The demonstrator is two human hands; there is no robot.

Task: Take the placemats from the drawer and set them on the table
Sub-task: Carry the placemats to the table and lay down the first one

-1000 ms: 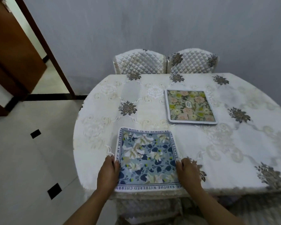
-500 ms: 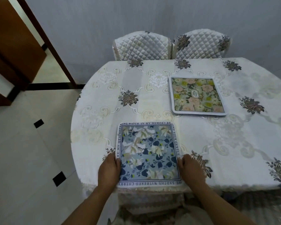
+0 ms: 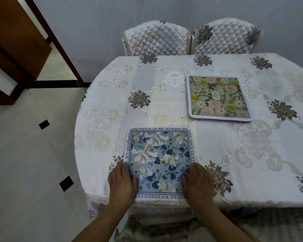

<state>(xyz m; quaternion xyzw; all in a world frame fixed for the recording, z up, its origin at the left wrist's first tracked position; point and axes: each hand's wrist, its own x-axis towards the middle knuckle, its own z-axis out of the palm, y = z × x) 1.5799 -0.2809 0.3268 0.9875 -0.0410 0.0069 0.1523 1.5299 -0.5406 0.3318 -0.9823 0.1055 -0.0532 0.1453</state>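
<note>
A blue floral placemat [image 3: 158,159] with a lettered border lies flat at the near edge of the table [image 3: 112,102], which wears a white patterned cloth. My left hand [image 3: 122,184] rests palm down on the mat's near left corner. My right hand [image 3: 198,184] rests the same way on its near right corner. Neither hand curls around the mat's edge. A second placemat [image 3: 217,96], green and pink floral with a white rim, lies flat farther back and to the right.
Two quilted chair backs [image 3: 156,41] [image 3: 224,39] stand against the table's far side by the grey wall. A covered chair [image 3: 156,224] is tucked under the near edge. A brown door frame [image 3: 54,39] and tiled floor [image 3: 33,163] lie to the left.
Both hands slid inward from the blue placemat's side edges onto its top surface. The view tilted down and closer; the mats stay in place.
</note>
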